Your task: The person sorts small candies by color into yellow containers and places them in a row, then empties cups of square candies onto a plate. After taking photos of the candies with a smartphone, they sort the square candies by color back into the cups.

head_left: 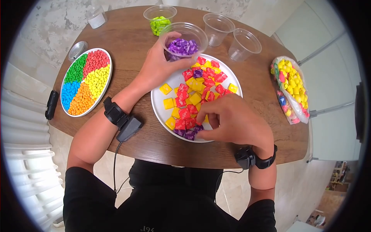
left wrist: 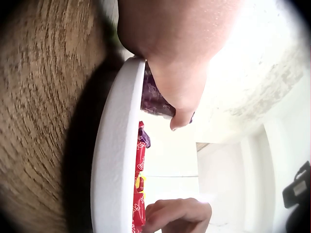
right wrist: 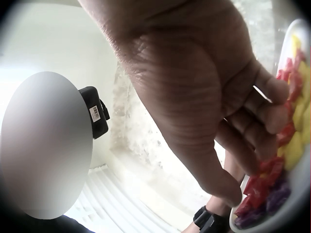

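Observation:
My left hand grips a clear plastic cup partly filled with purple wrapped candies, above the far edge of a white plate. On that plate lie red wrapped candies, yellow wrapped candies and a few purple ones. My right hand reaches down over the plate's near right part. Its thumb and fingertips are parted around purple candies at the near rim. The right wrist view shows a gap between thumb and fingers, with nothing held there.
Behind the plate stand a cup of green candies and two clear cups. A plate of coloured candies sits at the left, near a small jar. At the right lies an opened bag of candies.

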`<control>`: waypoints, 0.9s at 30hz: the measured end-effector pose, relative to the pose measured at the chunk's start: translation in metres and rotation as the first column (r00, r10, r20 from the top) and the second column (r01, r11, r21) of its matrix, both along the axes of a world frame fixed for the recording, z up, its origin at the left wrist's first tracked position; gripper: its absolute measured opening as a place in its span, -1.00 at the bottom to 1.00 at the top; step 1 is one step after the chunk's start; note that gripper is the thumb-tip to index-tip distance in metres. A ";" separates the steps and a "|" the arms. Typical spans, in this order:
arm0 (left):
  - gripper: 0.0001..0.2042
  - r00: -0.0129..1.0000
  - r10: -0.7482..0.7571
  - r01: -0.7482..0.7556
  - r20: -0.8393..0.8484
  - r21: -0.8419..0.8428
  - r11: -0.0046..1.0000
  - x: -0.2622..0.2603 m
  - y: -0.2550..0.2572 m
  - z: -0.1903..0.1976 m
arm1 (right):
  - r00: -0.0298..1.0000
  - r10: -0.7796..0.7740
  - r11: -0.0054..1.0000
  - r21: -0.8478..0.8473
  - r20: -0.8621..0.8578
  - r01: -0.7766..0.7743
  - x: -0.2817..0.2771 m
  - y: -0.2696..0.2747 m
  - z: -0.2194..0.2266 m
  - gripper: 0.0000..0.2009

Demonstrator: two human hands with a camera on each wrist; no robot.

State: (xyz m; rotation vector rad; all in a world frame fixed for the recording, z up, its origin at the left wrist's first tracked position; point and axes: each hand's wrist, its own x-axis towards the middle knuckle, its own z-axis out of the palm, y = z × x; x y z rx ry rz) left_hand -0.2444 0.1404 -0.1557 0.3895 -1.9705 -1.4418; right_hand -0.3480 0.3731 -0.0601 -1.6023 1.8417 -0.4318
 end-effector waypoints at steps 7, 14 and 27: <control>-0.13 0.998 0.034 -0.017 0.056 -0.282 0.959 0.001 0.004 0.003 | 0.987 0.055 0.971 -0.221 -0.151 -0.088 0.007 0.003 -0.027 -0.76; -0.23 0.997 0.045 -0.025 0.062 -0.282 0.959 0.002 0.006 0.004 | 0.959 0.010 0.947 -0.306 -0.283 -0.100 0.019 0.006 -0.034 -0.85; -0.16 0.995 0.078 -0.054 0.059 -0.335 0.941 0.002 0.007 0.007 | 0.936 -0.325 0.844 -0.404 0.137 0.352 -0.004 -0.001 -0.012 -0.81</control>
